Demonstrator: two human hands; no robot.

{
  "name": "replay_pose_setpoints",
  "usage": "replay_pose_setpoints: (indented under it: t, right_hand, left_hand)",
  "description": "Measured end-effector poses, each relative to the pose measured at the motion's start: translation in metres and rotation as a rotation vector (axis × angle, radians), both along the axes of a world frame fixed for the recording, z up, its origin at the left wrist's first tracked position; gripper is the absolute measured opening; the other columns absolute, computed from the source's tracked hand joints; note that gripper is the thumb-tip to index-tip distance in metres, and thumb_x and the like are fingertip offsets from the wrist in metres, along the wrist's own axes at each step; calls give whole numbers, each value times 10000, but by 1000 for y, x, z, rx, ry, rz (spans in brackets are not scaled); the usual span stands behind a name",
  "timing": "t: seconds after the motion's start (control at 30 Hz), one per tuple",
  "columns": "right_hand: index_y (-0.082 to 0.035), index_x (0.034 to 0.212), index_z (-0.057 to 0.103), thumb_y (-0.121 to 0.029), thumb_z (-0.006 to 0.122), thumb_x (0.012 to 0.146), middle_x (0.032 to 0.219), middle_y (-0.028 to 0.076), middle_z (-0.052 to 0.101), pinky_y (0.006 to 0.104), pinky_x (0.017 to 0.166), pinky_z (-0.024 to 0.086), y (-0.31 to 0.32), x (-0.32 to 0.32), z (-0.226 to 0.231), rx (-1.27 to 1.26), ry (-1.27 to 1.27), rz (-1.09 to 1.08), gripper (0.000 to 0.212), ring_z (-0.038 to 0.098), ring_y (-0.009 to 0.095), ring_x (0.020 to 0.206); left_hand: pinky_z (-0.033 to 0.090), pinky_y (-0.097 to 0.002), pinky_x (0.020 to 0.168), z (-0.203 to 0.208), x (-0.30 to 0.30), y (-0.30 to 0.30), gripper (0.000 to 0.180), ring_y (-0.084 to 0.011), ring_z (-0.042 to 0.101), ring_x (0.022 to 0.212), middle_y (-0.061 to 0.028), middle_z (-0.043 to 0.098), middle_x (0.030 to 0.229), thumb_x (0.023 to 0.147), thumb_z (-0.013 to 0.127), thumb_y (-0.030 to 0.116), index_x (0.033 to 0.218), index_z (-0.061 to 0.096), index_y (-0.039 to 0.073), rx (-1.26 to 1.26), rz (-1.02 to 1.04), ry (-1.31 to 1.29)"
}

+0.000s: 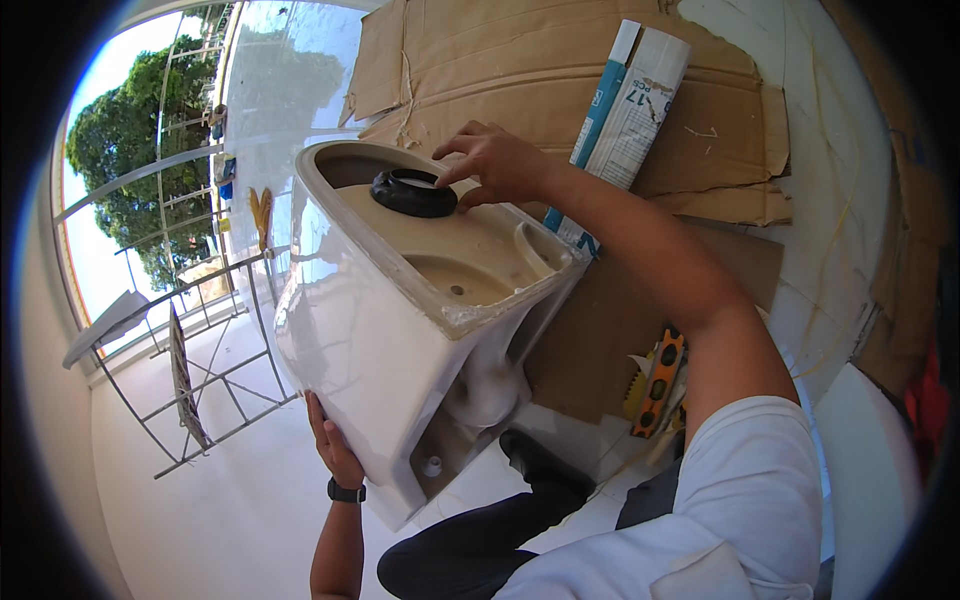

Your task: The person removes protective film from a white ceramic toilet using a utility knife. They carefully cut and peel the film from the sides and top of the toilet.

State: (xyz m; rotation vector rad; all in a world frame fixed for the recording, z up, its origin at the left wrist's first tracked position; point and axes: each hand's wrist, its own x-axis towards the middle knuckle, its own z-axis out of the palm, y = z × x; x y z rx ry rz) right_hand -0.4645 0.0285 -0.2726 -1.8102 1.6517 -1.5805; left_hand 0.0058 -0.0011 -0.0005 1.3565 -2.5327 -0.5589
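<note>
A white ceramic toilet (pixel 350 330) stands tipped so that its hollow underside faces up. On the tan unglazed surface inside sits a black rubber ring (pixel 415 194), round with a raised rim. My right hand (pixel 495 165) reaches over from the right, its index finger on the ring's rim and its thumb at the outer side. The other fingers are spread. Low on the toilet's left side, my left hand (pixel 335 445) lies with fingers straight against the glazed surface. The curved trapway (pixel 487 395) shows through the open side.
Flattened cardboard (pixel 500 70) covers the floor behind, with a long white and teal box (pixel 635 105) on it. An orange spirit level (pixel 660 380) and a yellow notched trowel (pixel 636 388) lie at right. Metal scaffolding (pixel 215 370) and yellowish gloves (pixel 261 218) are at left.
</note>
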Motion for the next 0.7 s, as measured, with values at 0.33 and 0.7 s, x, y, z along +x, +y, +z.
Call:
replay_pose_setpoints:
  t: [0.33,0.7]
  right_hand:
    - [-267,904,847,-397,875,700,1352,-115,657,436,1026,451,-9,-16,51,40,560,27,244,516,188,1309]
    - [-96,1061,786,-428,673,941,909,79,710,389,637,481,-15,-37,35,764,-412,138,371,603,206,725]
  left_hand:
    - [176,-448,1276,1,-2,2,684,-314,234,1575,-189,282,1691,1113,394,453,1594,336,-30,12,7,6]
    - [170,-446,1277,-1,-4,1,688,-313,223,1580,-188,282,1691,1113,394,459,1592,339,-33,-1,1,21]
